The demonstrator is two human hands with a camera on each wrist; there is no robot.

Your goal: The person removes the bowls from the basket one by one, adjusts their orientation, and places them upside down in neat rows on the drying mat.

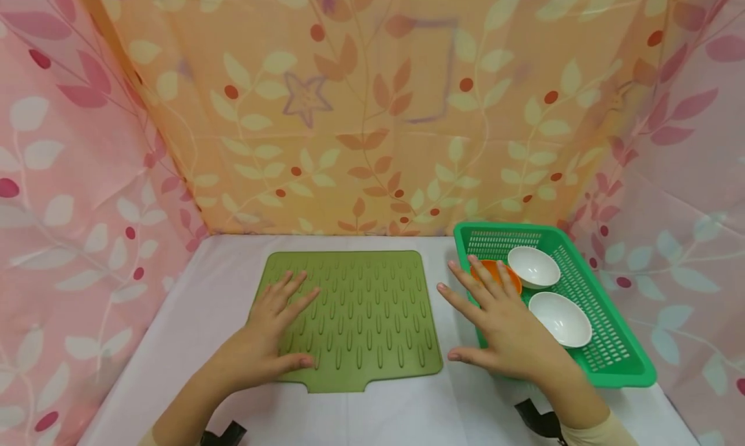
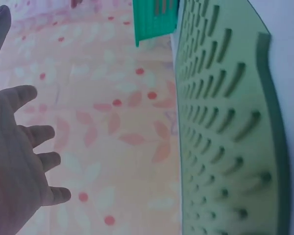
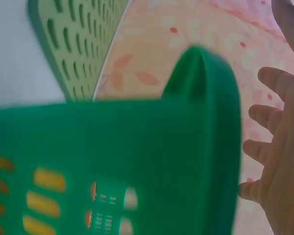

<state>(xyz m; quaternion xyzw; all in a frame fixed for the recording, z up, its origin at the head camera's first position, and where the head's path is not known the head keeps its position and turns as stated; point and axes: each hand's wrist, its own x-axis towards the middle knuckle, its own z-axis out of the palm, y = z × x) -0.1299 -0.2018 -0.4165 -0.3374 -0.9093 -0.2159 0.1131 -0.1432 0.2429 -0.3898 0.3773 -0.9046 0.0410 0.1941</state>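
My left hand (image 1: 264, 336) hovers over the left side of a green ridged drying mat (image 1: 372, 317), its fingers spread and holding nothing. In the left wrist view that hand (image 2: 19, 161) is apart from the mat (image 2: 225, 117). Fingers spread, my right hand (image 1: 503, 326) is above the left part of a green plastic basket (image 1: 617, 323). Inside the basket are two white bowls (image 1: 534, 267) and an orange bowl (image 1: 512, 279), the latter partly hidden by the right fingers. The right wrist view shows the right hand (image 3: 279, 152) beside the basket wall (image 3: 137, 147), empty.
A white cloth (image 1: 407, 414) covers the table under the mat and basket. Patterned curtains with leaves stand behind (image 1: 361, 110) and along the left (image 1: 70, 207) and right sides. Black straps (image 1: 538, 420) are on both wrists.
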